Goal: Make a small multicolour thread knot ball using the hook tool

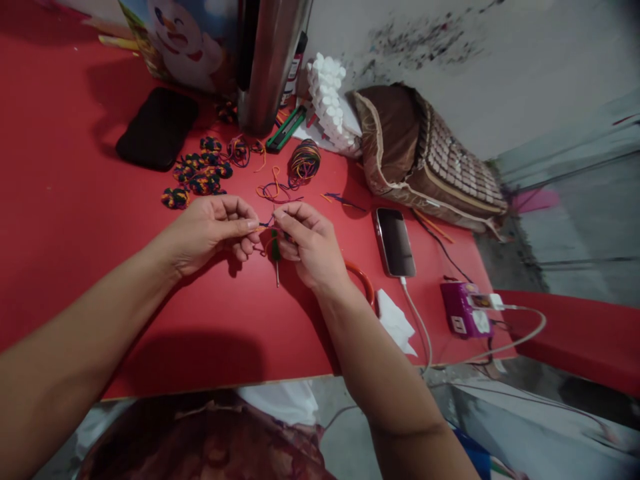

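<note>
Yarn strands (266, 225) pinched between two hands

Centre of frame: the multicoloured strands span a small gap. The left hand (215, 230), left of centre, pinches them between thumb and fingertips; the right hand (307, 240), just beside it, grips them with its fingers curled in. A green-handled tool (275, 248) shows between the hands, thin metal shaft downward—whether held or lying cannot be told. Upper centre: a wound yarn ball (304, 163), near loose orange loops (274, 188). Upper left of centre: clustered yarn pieces (203, 170). Right of centre: a phone (395, 241)—cable attached—on the red table (200, 340).
</note>
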{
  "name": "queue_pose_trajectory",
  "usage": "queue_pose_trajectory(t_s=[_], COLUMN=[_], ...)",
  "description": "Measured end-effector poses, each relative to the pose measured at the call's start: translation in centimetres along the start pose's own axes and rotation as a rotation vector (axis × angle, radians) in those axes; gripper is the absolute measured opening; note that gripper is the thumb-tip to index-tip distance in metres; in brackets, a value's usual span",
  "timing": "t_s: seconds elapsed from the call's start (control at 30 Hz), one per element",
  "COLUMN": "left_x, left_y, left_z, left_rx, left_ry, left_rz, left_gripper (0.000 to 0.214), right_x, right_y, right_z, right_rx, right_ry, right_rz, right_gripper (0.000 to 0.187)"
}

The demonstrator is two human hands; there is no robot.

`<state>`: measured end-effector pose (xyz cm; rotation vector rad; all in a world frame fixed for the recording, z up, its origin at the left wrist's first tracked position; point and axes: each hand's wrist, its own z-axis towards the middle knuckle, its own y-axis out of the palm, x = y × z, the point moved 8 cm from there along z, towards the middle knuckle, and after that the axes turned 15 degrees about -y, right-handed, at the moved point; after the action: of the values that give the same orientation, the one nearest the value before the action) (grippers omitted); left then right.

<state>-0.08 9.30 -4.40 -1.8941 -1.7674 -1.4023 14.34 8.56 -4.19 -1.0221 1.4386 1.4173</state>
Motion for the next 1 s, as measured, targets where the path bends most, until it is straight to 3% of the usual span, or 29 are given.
queue_pose_trajectory(t_s=[0.3, 1.0], left_x=[-0.7, 0.6], left_y=[0.7, 0.5], left_z=[0.2, -0.5], left_rx=[-0.038, 0.139], left_ry=[-0.022, 0.075], left_rz=[0.064, 0.245], left_gripper=[0.007, 0.008], right_x=[0.2, -0.1], right_y=[0.3, -0.1], right_z=[0.0, 0.2], right_rx=[-0.023, -0.018], right_ry=[0.002, -0.058], right_rz=[0.022, 0.008], right_gripper=[0.030, 0.025])
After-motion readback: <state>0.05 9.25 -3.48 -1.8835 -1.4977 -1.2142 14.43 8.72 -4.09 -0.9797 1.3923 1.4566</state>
